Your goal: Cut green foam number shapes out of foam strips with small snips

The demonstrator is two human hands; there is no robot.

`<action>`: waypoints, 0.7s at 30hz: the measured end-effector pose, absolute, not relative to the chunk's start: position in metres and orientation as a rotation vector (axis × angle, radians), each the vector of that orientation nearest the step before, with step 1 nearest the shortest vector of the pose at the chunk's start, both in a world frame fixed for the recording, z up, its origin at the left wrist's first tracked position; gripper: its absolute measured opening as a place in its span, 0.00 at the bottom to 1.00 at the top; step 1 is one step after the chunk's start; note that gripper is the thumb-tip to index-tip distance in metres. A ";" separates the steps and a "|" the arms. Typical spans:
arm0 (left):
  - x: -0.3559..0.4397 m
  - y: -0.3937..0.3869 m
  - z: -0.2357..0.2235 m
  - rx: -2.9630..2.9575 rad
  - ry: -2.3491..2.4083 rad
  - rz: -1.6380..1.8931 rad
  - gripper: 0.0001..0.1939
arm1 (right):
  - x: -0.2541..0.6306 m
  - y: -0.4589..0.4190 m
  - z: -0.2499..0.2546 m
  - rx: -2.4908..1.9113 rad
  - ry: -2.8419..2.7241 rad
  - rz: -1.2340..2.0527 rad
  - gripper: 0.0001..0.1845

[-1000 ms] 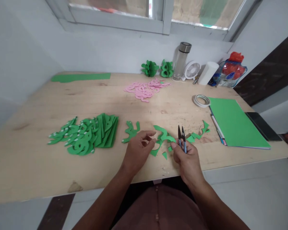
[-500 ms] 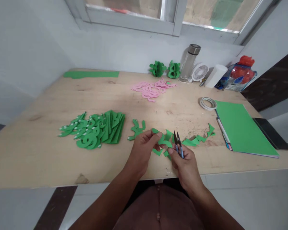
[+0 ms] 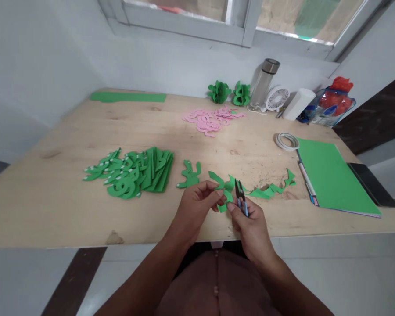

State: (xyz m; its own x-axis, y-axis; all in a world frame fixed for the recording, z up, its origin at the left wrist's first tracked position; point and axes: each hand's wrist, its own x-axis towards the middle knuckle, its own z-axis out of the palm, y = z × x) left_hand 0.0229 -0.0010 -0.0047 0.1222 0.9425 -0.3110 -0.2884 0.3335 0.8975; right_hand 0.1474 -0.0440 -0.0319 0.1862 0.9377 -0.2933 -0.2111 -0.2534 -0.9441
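Observation:
My left hand [image 3: 197, 205] pinches a curvy green paper cut-out [image 3: 229, 196] between thumb and fingers, just above the table. In my right hand [image 3: 251, 223] are small snips [image 3: 243, 206] with dark blades pointing away from me and blue handles. My right thumb and fingertip also meet the edge of the cut-out. Green scraps [image 3: 264, 193] trail off to the right of the blades. Left of my left hand lies a branching green paper piece [image 3: 190, 176], and beyond it a pile of green cut-outs with pale tips [image 3: 127, 173] beside stacked folded green paper [image 3: 157, 170].
Pink paper cut-outs [image 3: 210, 119] lie mid-table, with two green paper figures [image 3: 219, 92] behind. A glass bottle [image 3: 265, 83], small white fan [image 3: 277, 98] and white roll [image 3: 299, 104] stand by the wall. Rolls of tape [image 3: 287, 142] and green sheets [image 3: 337, 175] are at right.
The cut-out has been turned between my hands, and the snips have shifted slightly left. The whole view has tilted a little. Both hands keep their hold.

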 end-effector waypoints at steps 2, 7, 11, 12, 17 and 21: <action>0.023 -0.001 -0.004 0.788 1.072 1.050 0.06 | 0.147 -0.045 -0.032 -1.352 -0.798 1.333 0.15; 0.021 0.000 -0.005 0.829 1.084 1.039 0.05 | 0.152 -0.043 -0.031 -1.366 -0.814 1.321 0.15; 0.017 0.001 -0.009 0.914 1.091 0.972 0.06 | 0.159 -0.031 -0.027 -1.364 -0.798 1.247 0.16; 0.017 0.001 -0.010 0.942 1.083 0.961 0.07 | 0.160 -0.028 -0.025 -1.361 -0.809 1.239 0.15; 0.017 0.000 -0.011 1.000 1.062 0.883 0.08 | 0.157 -0.016 -0.020 -1.343 -0.846 1.280 0.14; 0.015 -0.003 -0.008 0.930 1.057 0.897 0.08 | 0.152 -0.014 -0.019 -1.299 -0.756 1.378 0.16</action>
State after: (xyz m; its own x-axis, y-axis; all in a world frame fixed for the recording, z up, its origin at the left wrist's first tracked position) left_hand 0.0154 -0.0027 -0.0083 0.2429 0.9221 -0.3012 -0.1469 0.3419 0.9282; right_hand 0.1515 -0.0144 -0.0192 0.1375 0.9459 -0.2940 -0.2597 -0.2520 -0.9322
